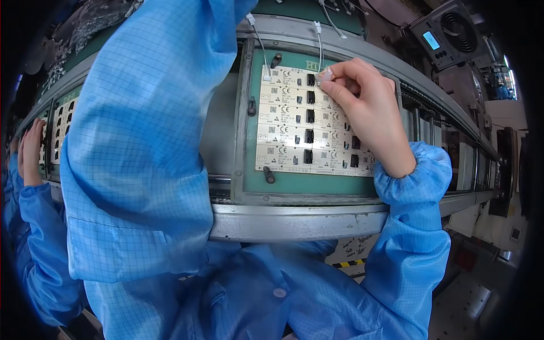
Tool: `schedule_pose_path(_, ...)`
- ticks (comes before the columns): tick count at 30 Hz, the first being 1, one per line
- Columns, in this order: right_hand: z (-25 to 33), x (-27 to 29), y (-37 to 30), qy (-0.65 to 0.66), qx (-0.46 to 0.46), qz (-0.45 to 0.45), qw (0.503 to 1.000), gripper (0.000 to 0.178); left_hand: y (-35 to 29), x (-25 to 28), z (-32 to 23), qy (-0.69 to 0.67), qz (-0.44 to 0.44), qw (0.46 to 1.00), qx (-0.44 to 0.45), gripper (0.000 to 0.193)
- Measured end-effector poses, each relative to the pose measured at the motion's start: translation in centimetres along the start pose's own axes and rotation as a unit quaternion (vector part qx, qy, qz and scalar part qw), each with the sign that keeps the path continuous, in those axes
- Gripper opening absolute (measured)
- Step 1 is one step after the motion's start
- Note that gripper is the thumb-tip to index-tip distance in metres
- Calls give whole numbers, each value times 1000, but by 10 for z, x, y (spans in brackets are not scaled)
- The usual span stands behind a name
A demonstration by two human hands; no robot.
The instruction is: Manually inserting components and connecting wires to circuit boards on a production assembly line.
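Note:
My right hand [368, 102] is closed in a pinch over the top row of a cream circuit board panel [283, 122]. Between thumb and fingertips is a small whitish connector [324, 75], partly covered by the fingers; a thin white cable [321, 48] runs down to it. Black components [310, 116] stand in columns on the panel, which lies in a green fixture [254, 153] with dark clamp knobs. At the panel's upper left corner, another cable [260, 42] ends at a white connector [267, 77]. My left arm [147, 119] reaches up past the top edge, its hand out of sight.
A metal rail [294, 222] runs along the near side. At the far right stands a grey device with a fan and lit screen [431, 40]. On the left, a co-worker's hand [31, 148] is beside another board panel [63, 127]. More white-tipped cables [334, 22] hang at the top.

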State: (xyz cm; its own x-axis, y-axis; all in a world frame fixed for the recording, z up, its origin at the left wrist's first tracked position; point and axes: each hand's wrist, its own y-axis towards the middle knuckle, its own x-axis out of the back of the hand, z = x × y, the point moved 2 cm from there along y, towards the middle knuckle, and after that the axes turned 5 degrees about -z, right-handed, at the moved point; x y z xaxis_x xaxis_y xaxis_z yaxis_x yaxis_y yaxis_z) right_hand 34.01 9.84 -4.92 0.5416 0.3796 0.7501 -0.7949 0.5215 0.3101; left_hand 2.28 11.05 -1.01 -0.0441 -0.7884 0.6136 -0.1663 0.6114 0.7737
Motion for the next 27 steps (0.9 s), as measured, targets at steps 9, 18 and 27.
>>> schedule_pose_path(9, -6, 5, -6, -134, 65, -37, 988, 15, 29, 60, -42, -173, 133, 951, 219, 29)
schedule_pose_path(18, -1, 9, -7, -189, 133, -20, 973, 10, -25, 103, -72, -442, 210, 812, 317, 23)
schedule_pose_path(27, -22, 86, -37, -227, 57, -26, 972, 26, -99, 147, -85, -498, 225, 724, 421, 14)
